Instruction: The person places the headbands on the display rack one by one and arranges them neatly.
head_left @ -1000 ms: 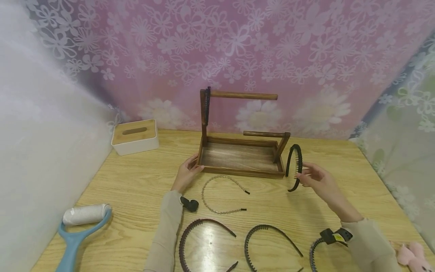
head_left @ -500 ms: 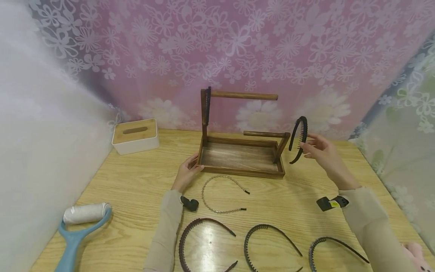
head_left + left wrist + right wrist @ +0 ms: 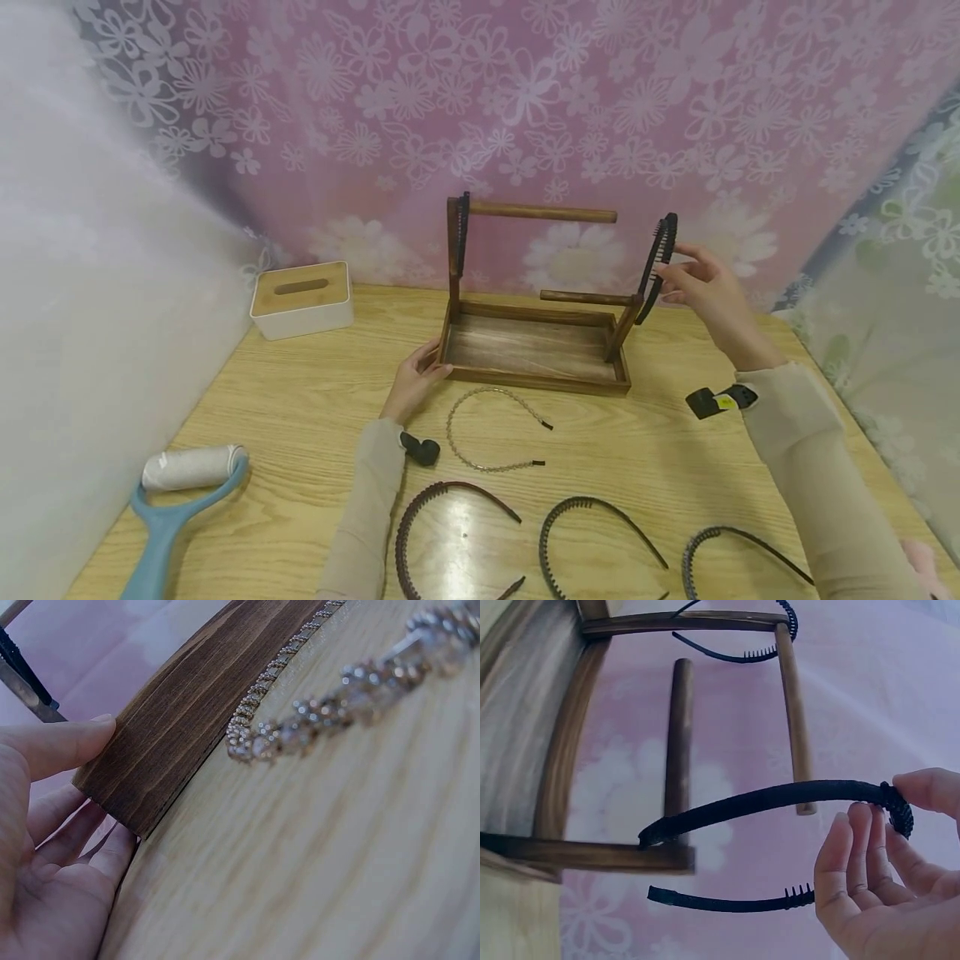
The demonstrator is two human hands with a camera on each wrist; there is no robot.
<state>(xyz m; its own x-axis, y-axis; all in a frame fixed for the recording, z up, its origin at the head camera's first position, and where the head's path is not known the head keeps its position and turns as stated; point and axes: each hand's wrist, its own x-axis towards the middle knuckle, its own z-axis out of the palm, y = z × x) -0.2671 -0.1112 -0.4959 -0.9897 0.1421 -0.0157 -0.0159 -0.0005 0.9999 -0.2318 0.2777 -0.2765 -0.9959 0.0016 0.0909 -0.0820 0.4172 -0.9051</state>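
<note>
A dark wooden headband rack has a tray base, a tall post with an upper bar, and a short post with a lower bar. My left hand grips its front left corner, thumb over the rim and fingers around the side. My right hand pinches a black toothed headband at its curved top. Its ends point down toward the short post, one overlapping the post's tip in the right wrist view. Another black headband hangs on the upper bar against the tall post.
A beaded headband lies before the rack. Nearer are a dark red headband and two dark toothed ones. A tissue box and a blue-handled lint roller lie left.
My right hand has lifted the black headband from beside the tray up and back, to the short post's top. The left hand keeps its place at the corner.
</note>
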